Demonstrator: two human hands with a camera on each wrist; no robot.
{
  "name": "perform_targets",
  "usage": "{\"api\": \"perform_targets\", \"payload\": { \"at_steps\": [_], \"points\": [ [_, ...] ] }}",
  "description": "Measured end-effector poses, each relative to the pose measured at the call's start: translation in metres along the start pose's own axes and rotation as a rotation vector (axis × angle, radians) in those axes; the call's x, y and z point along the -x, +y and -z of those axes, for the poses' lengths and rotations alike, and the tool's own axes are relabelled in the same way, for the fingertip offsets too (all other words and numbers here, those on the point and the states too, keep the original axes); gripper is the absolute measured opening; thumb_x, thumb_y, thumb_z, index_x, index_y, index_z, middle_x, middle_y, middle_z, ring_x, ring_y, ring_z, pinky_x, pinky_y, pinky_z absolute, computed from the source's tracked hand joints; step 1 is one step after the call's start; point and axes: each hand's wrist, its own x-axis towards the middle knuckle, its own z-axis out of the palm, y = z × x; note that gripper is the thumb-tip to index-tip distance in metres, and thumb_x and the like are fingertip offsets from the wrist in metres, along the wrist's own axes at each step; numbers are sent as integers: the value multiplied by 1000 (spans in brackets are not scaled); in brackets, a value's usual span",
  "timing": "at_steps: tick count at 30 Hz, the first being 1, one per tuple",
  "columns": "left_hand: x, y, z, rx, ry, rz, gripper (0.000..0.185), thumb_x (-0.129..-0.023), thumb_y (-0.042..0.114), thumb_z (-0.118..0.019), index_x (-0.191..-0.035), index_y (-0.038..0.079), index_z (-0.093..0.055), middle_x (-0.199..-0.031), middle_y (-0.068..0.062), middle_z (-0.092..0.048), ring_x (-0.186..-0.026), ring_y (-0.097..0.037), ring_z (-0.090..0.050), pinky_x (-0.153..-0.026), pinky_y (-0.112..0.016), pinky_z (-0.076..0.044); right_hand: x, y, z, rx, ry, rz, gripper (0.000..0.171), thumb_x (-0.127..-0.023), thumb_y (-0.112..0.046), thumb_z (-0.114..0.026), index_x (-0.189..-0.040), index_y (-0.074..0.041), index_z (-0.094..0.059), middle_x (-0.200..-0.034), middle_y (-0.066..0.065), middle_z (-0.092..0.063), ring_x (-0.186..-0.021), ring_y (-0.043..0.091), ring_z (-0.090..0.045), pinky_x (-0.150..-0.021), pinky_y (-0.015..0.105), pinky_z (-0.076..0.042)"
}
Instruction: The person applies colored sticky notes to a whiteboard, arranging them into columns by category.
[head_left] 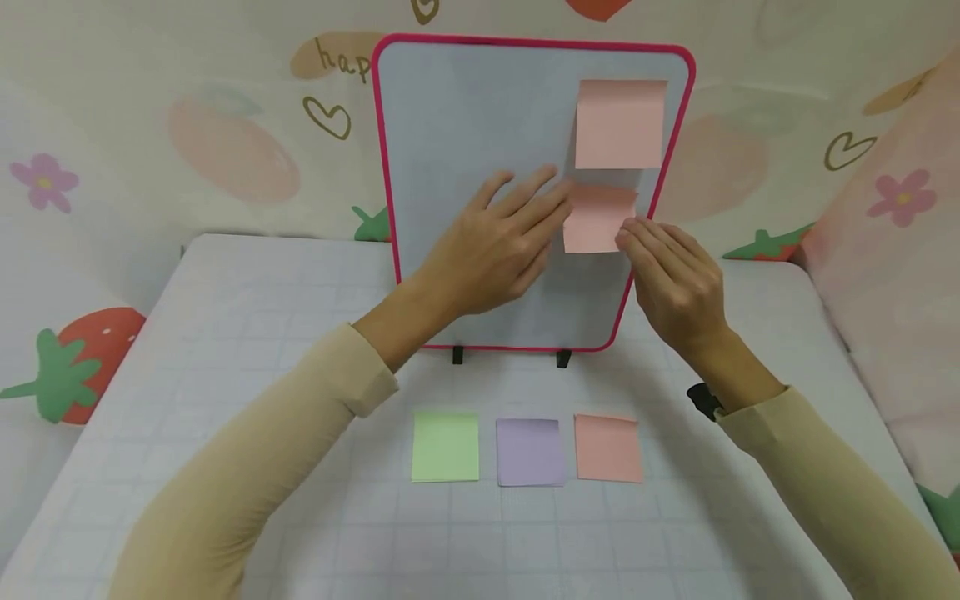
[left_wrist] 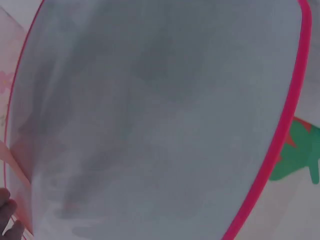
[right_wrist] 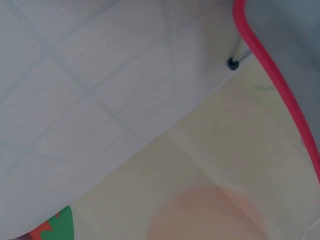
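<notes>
A whiteboard [head_left: 480, 125] with a pink-red frame stands upright on the table. On its right side is an upper pink sticky note [head_left: 621, 125], and below that a lower pink sticky note [head_left: 598, 221]. My left hand [head_left: 504, 242] reaches across the board with fingers extended, the tips at the lower note's left edge. My right hand [head_left: 677, 283] pinches that note's lower right edge between thumb and fingers; the thumb is partly hidden. In the left wrist view, the pink note [left_wrist: 22, 200] appears at the far left beside some fingertips.
On the table [head_left: 300, 517], in front of the board, lie a green sticky note pad [head_left: 446, 447], a purple one [head_left: 529, 452] and a pink one [head_left: 608, 449] in a row. Small black feet [head_left: 458, 355] support the board. A strawberry-patterned cloth [head_left: 247, 50] hangs behind.
</notes>
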Motion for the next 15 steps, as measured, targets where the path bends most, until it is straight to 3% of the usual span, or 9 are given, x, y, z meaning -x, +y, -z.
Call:
{"api": "perform_targets", "payload": {
  "at_steps": [5, 15],
  "points": [
    [-5, -8, -3, -80, -138, -44, 49, -102, 24, -43, -148, 7, -47, -154, -5, -44, -149, -24, -25, -119, -48, -19, 0, 1, 1, 12, -21, -1, 19, -86, 7, -71, -104, 3, -73, -106, 17, -74, -99, 35, -71, -94, 45, -53],
    [-6, -12, -8, -144, -202, -52, 53, -102, 26, -41, -152, 8, -41, -157, -5, -40, -150, -23, -24, -119, -53, -17, 4, 5, 3, 33, -37, -3, 20, -86, 7, -71, -105, 2, -74, -108, 17, -73, -101, 34, -70, -93, 45, -54]
  ]
}}
